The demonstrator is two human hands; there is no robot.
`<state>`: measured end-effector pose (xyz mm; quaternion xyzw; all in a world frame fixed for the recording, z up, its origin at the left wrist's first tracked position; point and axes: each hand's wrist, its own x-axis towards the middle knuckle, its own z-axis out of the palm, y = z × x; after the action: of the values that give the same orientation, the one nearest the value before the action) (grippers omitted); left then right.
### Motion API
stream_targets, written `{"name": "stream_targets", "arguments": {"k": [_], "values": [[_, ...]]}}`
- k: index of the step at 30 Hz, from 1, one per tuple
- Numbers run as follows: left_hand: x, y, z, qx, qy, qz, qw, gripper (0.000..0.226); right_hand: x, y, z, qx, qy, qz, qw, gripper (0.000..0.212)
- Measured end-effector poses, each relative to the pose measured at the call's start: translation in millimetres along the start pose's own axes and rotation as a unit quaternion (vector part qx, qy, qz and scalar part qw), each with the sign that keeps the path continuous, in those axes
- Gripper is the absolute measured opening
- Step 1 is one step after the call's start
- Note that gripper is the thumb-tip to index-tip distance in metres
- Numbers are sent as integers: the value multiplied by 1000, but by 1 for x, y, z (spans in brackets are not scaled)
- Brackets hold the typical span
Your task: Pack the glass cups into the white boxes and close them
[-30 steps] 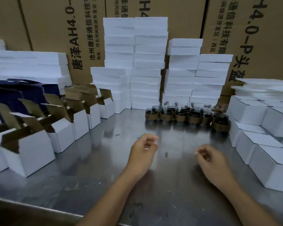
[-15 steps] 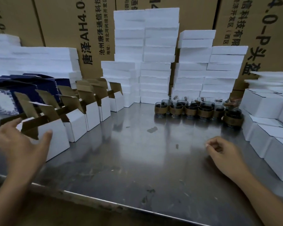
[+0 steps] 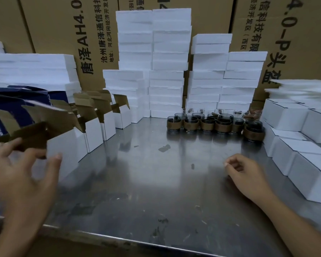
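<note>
White cardboard box (image 3: 63, 151), flaps raised and brown inside, at the near left of the steel bench (image 3: 146, 191); it is the nearest in a row of open white boxes (image 3: 98, 130) running back along the left side. Left hand (image 3: 24, 175), blurred, fingers spread and holding nothing, at this box's front flap; contact cannot be told. Right hand (image 3: 248, 175) rests on the bench at the near right, fingers loosely curled, empty. Closed white boxes (image 3: 304, 162) are stacked along the right edge. Glass cups with brown bands (image 3: 208, 123) stand grouped on the bench farther back, right of centre, just beside the closed boxes and well apart from the 2 hands. Dark blue boxes (image 3: 17, 101) lie behind the open row. Stacks of white foam slabs (image 3: 167, 80) rise behind the cups; printed brown cartons (image 3: 54, 25) form the backdrop.
</note>
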<state>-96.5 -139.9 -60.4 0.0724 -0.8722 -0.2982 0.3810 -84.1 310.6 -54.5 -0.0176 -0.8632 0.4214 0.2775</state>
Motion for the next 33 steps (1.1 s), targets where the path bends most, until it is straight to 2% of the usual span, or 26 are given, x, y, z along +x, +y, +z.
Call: {"name": "stream_targets", "arguments": {"k": [3,5,8,11,14,16,19,22,25,28,33], "values": [[-19,83,3,-95,70,88,989,19,0,1,0,1,-1,0,1000,16],[-32,138,6,-155,71,163,972,17,0,2,1,8,0,0,1000,19],[-43,192,35,-234,-15,175,956,11,0,3,1,16,0,-3,1000,22],[-53,220,77,-244,-84,201,945,11,-1,1,1,24,3,-15,1000,23],[-61,236,116,-238,-126,217,938,12,-2,-3,0,35,14,-36,999,21],[-64,242,135,-228,-134,199,944,13,-3,-6,1,63,12,-34,997,26],[-65,251,152,-218,-144,171,950,17,-2,-9,3,97,-23,-19,995,40],[-65,255,156,-220,-160,178,946,30,-1,-8,7,98,-63,-19,993,59],[-66,254,155,-251,-157,188,936,31,3,-6,11,93,-64,-20,993,71],[-68,249,156,-266,-153,196,931,22,4,-5,13,87,-52,-20,995,71],[-65,243,153,-241,-131,247,929,28,3,-4,13,96,-55,-13,994,71]]}}
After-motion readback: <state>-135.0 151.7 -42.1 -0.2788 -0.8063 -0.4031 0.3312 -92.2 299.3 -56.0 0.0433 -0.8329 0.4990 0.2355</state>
